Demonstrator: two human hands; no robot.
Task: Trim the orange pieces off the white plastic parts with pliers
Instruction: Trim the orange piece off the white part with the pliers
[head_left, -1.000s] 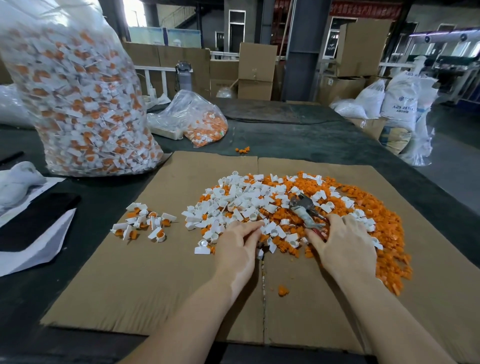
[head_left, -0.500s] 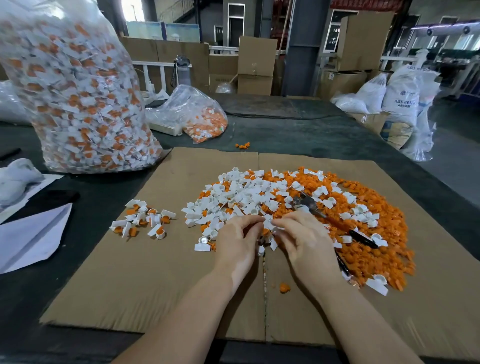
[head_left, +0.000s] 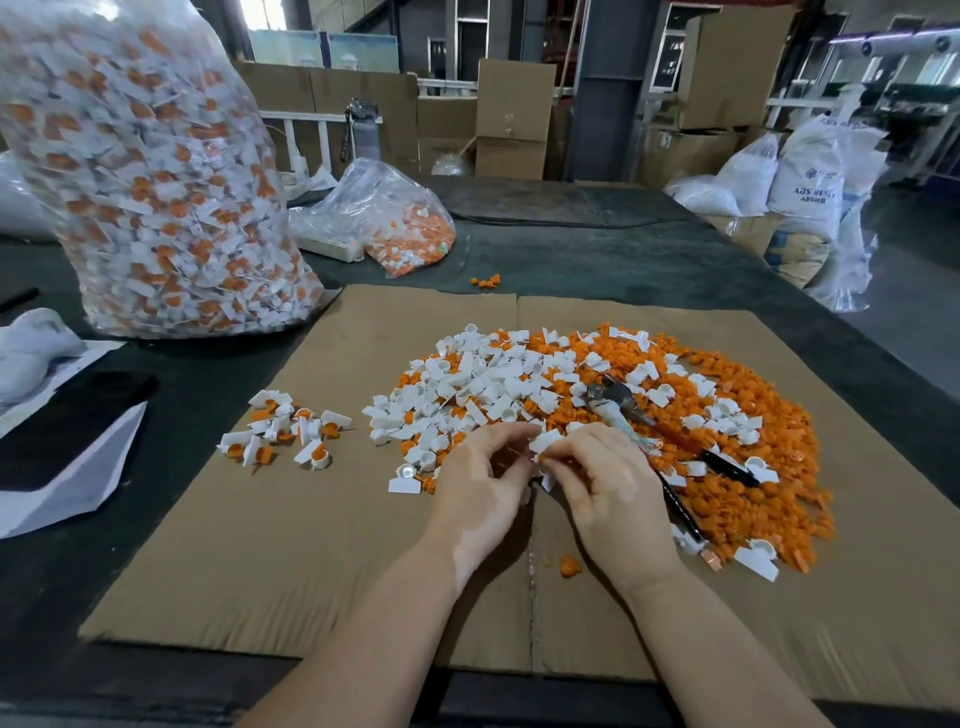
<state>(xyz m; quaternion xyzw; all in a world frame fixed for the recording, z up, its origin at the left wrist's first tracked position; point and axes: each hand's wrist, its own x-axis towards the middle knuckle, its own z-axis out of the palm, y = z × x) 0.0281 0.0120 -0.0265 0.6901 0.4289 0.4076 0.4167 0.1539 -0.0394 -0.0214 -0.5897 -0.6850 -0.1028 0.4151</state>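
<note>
1. Both hands meet over the near edge of the pile. The left hand (head_left: 485, 480) and the right hand (head_left: 605, 486) pinch one white part (head_left: 544, 441) between their fingertips.
2. The pliers (head_left: 670, 441) lie loose on the orange bits (head_left: 769, 483), just right of the right hand, handles spread.
3. Everything sits on a cardboard sheet (head_left: 291, 545) over a dark table (head_left: 597, 249).
4. Far left of the hands stands a big clear bag (head_left: 150, 171) of untrimmed parts; cardboard boxes (head_left: 514, 117) and white sacks (head_left: 810, 171) are beyond the table.
</note>
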